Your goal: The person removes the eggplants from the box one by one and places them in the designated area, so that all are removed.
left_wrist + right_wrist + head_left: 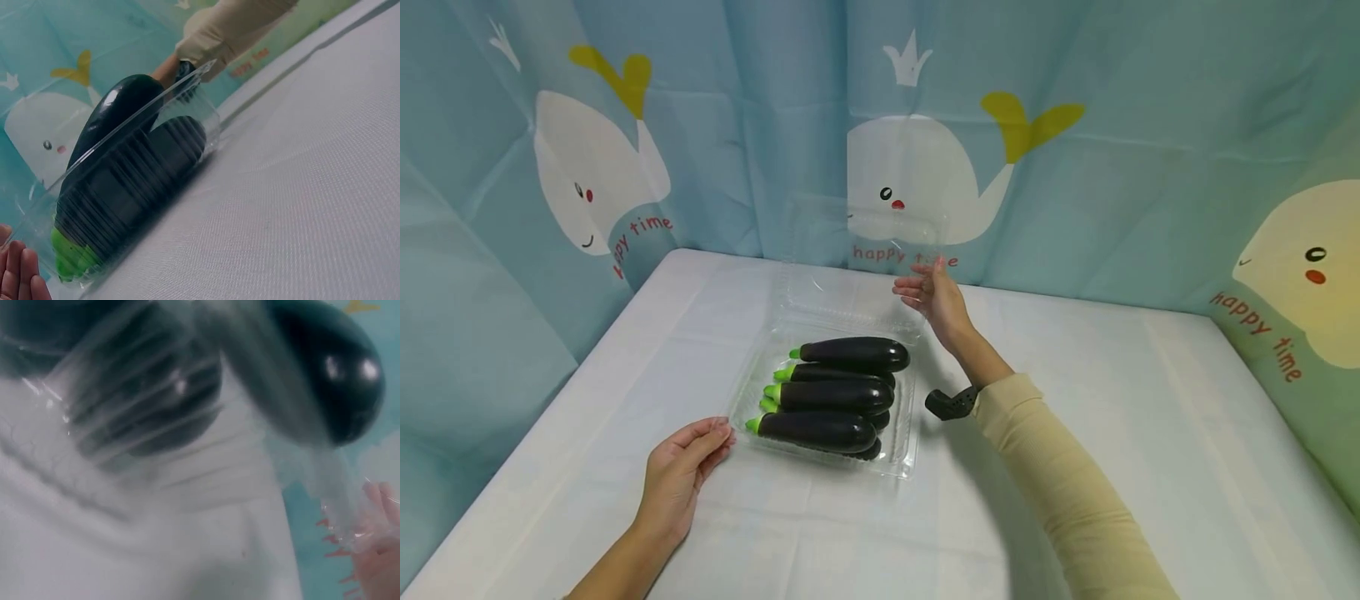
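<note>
A clear plastic clamshell box (898,450) lies on the table in the head view, its transparent lid (850,292) raised at the back. Inside, several dark eggplants (831,396) with green stem ends are stacked, stems toward the left. My left hand (681,471) pinches the box's front left corner between thumb and fingers. At the lid's right edge, my right hand (943,304) has its fingers extended against the plastic. In the right wrist view, those fingers (378,500) show beside the clear plastic. The left wrist view shows eggplants (125,187) through the ribbed box wall.
A white cloth covers the table (1112,467). Behind it and at both sides hangs a blue curtain (1150,108) printed with whales. A black wrist device (951,404) sits on my right wrist, near the box's right side.
</note>
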Motion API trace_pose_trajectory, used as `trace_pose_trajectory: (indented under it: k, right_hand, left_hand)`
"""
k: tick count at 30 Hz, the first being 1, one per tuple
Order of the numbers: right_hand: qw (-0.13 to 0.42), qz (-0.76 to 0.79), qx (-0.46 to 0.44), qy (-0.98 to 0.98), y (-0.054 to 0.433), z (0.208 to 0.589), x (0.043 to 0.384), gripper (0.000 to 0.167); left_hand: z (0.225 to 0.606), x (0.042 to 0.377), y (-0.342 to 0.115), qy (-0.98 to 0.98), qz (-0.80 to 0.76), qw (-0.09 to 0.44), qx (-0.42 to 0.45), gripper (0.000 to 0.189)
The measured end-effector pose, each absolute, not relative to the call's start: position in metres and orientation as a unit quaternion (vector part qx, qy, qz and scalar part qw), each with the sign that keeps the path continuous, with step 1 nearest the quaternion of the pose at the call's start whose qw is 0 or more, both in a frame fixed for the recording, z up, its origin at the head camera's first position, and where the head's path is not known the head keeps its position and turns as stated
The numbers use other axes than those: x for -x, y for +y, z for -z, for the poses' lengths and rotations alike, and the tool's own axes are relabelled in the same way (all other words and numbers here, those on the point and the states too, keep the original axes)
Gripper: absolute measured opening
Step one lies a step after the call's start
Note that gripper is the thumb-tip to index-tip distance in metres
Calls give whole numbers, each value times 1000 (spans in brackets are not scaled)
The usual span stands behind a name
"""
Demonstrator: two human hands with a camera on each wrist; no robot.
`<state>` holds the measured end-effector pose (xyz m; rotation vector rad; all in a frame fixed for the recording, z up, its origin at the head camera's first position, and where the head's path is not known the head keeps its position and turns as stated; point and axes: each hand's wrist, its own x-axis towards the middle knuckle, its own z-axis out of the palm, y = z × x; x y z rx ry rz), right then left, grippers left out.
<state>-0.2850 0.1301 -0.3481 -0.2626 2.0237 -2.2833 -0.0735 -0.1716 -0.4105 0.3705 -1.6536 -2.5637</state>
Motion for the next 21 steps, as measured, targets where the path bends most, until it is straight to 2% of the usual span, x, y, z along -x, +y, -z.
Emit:
trace_pose_trajectory:
  k: [6,13,16,21]
  right_hand:
    - [83,788,63,607,135,351,287,55]
    - [100,803,59,585,141,355,290,50]
    - [82,796,33,599,142,357,292,49]
    - [4,772,-55,633,141,361,294,43]
  left_hand:
    - [412,74,-172,-543,831,48,-110,12]
    - [412,74,-172,-549,827,58,-102,14]
    - [413,74,-173,-550,828,59,-94,18]
    - [414,76,-173,-551,829,56,-79,28]
